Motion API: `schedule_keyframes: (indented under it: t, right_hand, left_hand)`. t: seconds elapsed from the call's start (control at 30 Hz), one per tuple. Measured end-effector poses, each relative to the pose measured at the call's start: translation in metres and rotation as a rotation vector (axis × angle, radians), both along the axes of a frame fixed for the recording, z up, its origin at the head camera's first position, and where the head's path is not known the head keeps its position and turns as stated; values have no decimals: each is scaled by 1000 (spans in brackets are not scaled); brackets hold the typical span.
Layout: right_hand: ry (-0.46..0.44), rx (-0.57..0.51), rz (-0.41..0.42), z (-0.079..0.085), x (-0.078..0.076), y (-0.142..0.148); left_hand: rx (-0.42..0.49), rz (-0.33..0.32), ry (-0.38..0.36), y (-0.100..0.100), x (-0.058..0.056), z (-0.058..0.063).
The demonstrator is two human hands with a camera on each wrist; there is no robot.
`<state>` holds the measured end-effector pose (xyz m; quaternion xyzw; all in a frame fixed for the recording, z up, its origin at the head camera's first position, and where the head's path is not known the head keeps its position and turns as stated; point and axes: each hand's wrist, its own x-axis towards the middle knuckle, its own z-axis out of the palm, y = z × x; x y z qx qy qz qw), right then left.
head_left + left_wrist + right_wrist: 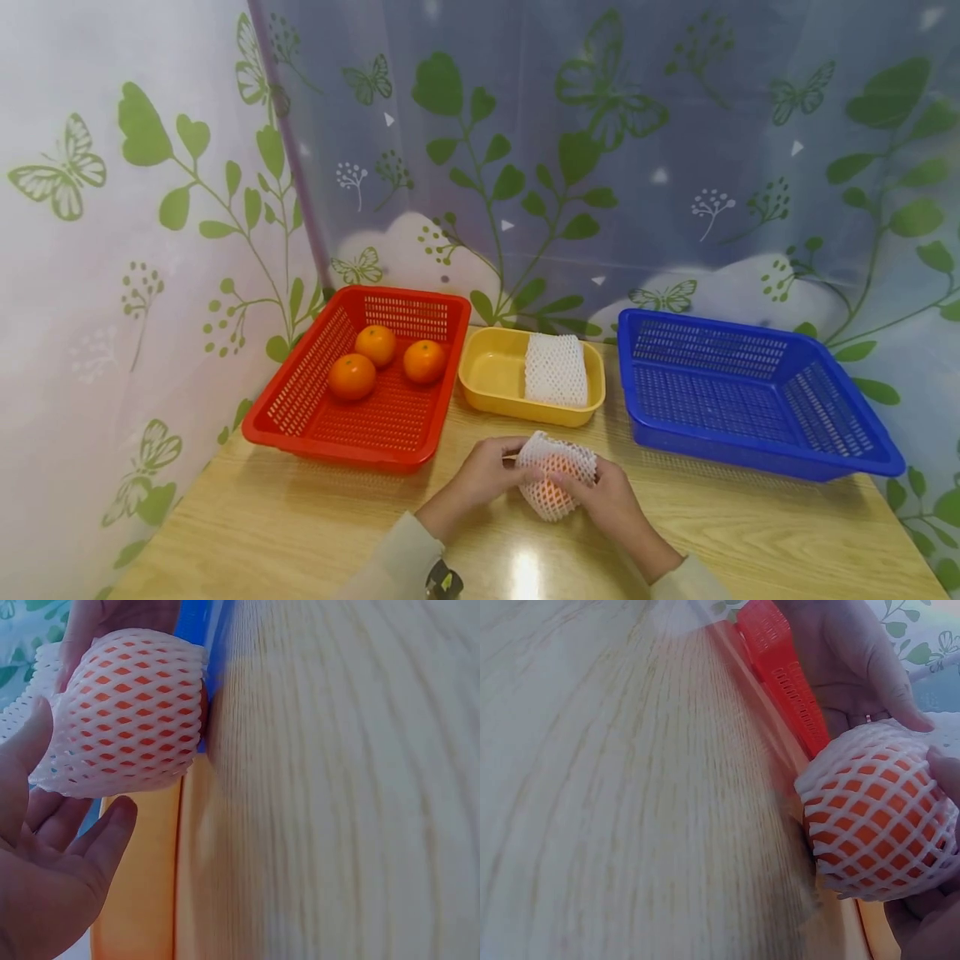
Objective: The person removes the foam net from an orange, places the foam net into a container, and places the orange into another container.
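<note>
An orange [881, 814] sits inside a white foam net sleeve [551, 502], just above the table's near middle. My left hand [487, 479] holds the sleeve from the left, thumb in front and fingers behind. From the other side my right hand [611, 500] grips the wrapped orange, its thumb across the front. In the left wrist view the sleeve [139, 712] covers most of the fruit, with loose mesh trailing left. Part of the right hand's fingers is hidden behind the fruit.
A red basket [337, 450] with three bare oranges [352, 377] stands left. In the middle, a yellow tray [487, 404] holds white foam sleeves [555, 371]. To the right is a blue basket [735, 450]. Patterned curtains [525, 167] hang behind the wooden table [750, 542].
</note>
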<state>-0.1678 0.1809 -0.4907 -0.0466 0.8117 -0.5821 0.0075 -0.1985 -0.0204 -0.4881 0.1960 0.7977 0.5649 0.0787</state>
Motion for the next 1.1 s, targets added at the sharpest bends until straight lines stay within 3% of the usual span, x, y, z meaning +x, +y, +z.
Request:
schedule_keyframes:
  t: [0.27,0.6,0.73,0.93,1.1]
  right_hand:
    - [32,4,-45,0,0,-1]
    - [8,0,-26,1,0,1]
    - [17,-4,-5,-1,-1,3]
    - [9,18,37,-4,-2,5]
    - [2,41,55,-4,-3,5]
  left_hand:
    - [-22,-36,-14,2,2,1]
    - [-34,-43,6,3,2,-4]
    - [-42,-19,16,3,0,-5]
    - [-47,61,98,3,0,-3]
    - [-28,73,74,4,0,-1]
